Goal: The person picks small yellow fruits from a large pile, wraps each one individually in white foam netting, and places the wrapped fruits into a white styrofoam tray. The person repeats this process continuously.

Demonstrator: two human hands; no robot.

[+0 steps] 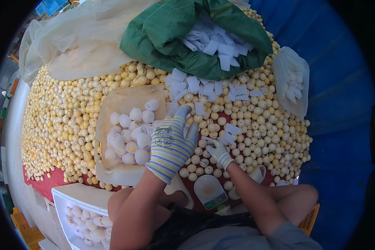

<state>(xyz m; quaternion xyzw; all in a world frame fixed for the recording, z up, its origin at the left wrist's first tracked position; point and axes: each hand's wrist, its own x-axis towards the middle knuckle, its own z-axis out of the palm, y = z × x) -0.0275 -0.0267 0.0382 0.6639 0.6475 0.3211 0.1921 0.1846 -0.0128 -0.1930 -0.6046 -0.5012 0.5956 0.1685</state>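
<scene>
My left hand [172, 145], in a striped knit glove, reaches over the right side of a pale plastic basin [131, 93] of round yellow fruit in white foam nets [142, 140]. Its thumb and forefinger are apart, near loose fruit; its palm side is hidden. My right hand [220, 153], also gloved, is lower right, its fingertips near a white foam net sleeve [208, 138] and loose fruit [208, 170]; whether it grips either is unclear. More foam sleeves [193, 84] lie ahead, spilling from an open green sack [162, 40]. A small digital scale [210, 191] sits close before me.
A large heap of yellow fruit [72, 115] spreads all around. A white foam box [81, 197] of netted fruit stands at lower left. A translucent tub [292, 59] holding white items rests at right, beside a blue sheet [334, 125]. Clear plastic sheeting [81, 40] covers fruit at upper left.
</scene>
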